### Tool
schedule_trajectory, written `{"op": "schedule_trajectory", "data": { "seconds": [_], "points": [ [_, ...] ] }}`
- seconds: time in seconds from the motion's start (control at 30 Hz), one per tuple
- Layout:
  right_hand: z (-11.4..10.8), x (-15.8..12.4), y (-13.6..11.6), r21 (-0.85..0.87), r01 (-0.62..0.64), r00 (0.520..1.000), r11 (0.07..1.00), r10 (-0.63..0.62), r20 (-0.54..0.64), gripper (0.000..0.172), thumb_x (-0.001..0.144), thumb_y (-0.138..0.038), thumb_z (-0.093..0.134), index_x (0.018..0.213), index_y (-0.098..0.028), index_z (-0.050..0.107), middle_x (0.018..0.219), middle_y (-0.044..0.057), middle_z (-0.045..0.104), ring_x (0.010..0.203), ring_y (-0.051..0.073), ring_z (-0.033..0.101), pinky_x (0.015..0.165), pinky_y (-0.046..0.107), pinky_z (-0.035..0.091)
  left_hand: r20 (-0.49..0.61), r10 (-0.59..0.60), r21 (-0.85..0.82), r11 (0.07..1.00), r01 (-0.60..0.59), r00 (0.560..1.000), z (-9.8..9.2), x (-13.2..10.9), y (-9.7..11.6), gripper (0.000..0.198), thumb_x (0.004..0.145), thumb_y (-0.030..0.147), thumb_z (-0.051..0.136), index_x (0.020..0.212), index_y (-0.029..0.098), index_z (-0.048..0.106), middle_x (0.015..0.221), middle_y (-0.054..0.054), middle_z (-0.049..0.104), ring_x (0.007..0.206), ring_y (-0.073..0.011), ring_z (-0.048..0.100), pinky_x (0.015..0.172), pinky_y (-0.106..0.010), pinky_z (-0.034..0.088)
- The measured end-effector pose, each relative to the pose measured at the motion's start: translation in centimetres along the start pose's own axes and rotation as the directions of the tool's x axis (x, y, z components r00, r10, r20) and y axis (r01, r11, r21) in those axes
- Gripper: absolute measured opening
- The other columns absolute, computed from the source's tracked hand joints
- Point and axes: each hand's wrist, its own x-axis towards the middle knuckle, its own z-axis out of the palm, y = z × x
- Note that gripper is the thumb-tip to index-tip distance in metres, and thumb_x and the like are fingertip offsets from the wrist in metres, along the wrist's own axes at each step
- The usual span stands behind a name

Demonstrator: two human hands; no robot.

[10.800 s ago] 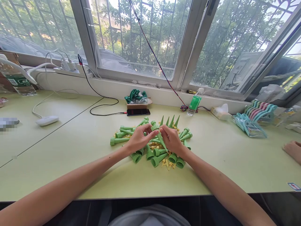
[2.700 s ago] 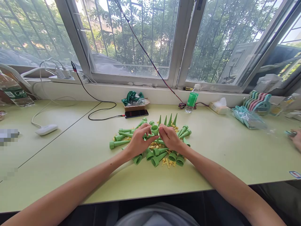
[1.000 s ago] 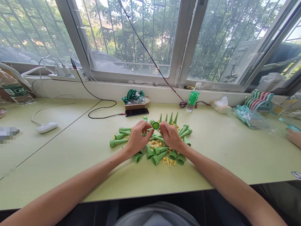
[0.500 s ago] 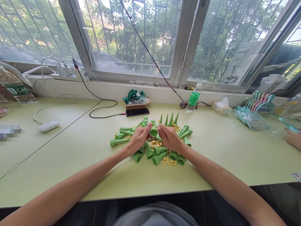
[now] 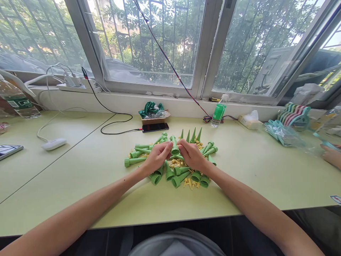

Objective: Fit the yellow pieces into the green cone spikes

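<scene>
Between my two hands is a green cone-shaped piece (image 5: pixel 174 147), its wide open end toward me. My left hand (image 5: pixel 160 155) is closed on its left side. From the right, my right hand (image 5: pixel 192 155) touches it with closed fingers; whether these hold a small part is hidden. Around and below the hands lie several more green cones (image 5: pixel 180 179) and small yellow pieces (image 5: pixel 190 184). Behind my right hand several green cones (image 5: pixel 199 135) stand with their tips up.
At the back are a phone (image 5: pixel 155 127) on a cable, a small box (image 5: pixel 153 119) with green wrapping, a water bottle (image 5: pixel 218 111) and a tissue box (image 5: pixel 250 121). A white mouse (image 5: pixel 54 144) lies left. Another person's hand (image 5: pixel 331 154) is at the right edge.
The green cone between my hands has tilted, so its open end faces more downward. Both my hands remain nearly in place.
</scene>
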Motion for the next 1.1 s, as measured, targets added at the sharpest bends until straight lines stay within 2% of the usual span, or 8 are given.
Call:
{"op": "schedule_trajectory", "data": {
  "seconds": [0.3, 0.47, 0.67, 0.93, 1.1],
  "points": [
    [0.1, 0.1, 0.2, -0.039, -0.033, 0.999, 0.999, 0.033, -0.009, 0.027, 0.104, -0.035, 0.033, 0.082, -0.022, 0.041, 0.06, -0.006, 0.033, 0.052, 0.01, 0.027, 0.053, 0.023, 0.027, 0.02, 0.055, 0.11, 0.992, -0.057, 0.998, 0.0, -0.1, 0.8, 0.045, 0.096, 0.043, 0.049, 0.061, 0.015, 0.05, 0.068, 0.0, 0.041, 0.061, -0.011, 0.042, 0.05, -0.023, 0.037],
    [0.1, 0.1, 0.2, -0.03, -0.047, 0.999, 0.998, 0.047, -0.006, 0.029, 0.103, -0.034, 0.033, 0.077, -0.022, 0.037, 0.058, -0.006, 0.031, 0.051, 0.01, 0.025, 0.051, 0.026, 0.026, -0.005, 0.126, 0.156, 0.98, -0.123, 0.992, 0.2, -0.2, 1.0, 0.034, 0.092, 0.038, 0.056, 0.068, 0.015, 0.053, 0.074, 0.0, 0.043, 0.062, -0.0102, 0.042, 0.048, -0.02, 0.037],
    [0.2, 0.1, 0.4, 0.004, -0.05, 0.999, 0.999, 0.05, 0.004, 0.031, 0.103, -0.034, 0.034, 0.074, -0.022, 0.031, 0.058, -0.007, 0.029, 0.05, 0.01, 0.023, 0.05, 0.025, 0.023, -0.038, 0.241, 0.246, 0.943, -0.224, 0.97, 0.4, -0.3, 0.9, 0.03, 0.09, 0.032, 0.06, 0.067, 0.015, 0.053, 0.074, 0.0, 0.047, 0.058, -0.0082, 0.042, 0.047, -0.02, 0.038],
    [0.1, 0.1, 0.2, -0.045, -0.077, 0.997, 0.996, 0.078, 0.009, 0.035, 0.103, -0.036, 0.033, 0.071, -0.021, 0.033, 0.058, -0.006, 0.032, 0.049, 0.009, 0.026, 0.051, 0.024, 0.023, -0.026, 0.321, 0.334, 0.896, -0.294, 0.947, 0.4, -0.4, 0.4, 0.025, 0.091, 0.028, 0.06, 0.07, 0.015, 0.056, 0.079, -0.002, 0.051, 0.057, -0.0071, 0.044, 0.05, -0.021, 0.04],
    [0.1, 0.3, -0.1, -0.042, -0.083, 0.997, 0.996, 0.083, -0.011, 0.037, 0.103, -0.035, 0.033, 0.069, -0.021, 0.033, 0.058, -0.006, 0.035, 0.05, 0.009, 0.029, 0.052, 0.025, 0.024, -0.011, 0.396, 0.444, 0.825, -0.35, 0.918, 0.4, -0.6, 0.3, 0.016, 0.091, 0.025, 0.061, 0.078, 0.016, 0.063, 0.083, -0.003, 0.055, 0.054, -0.0062, 0.043, 0.051, -0.021, 0.041]
  ]
}}
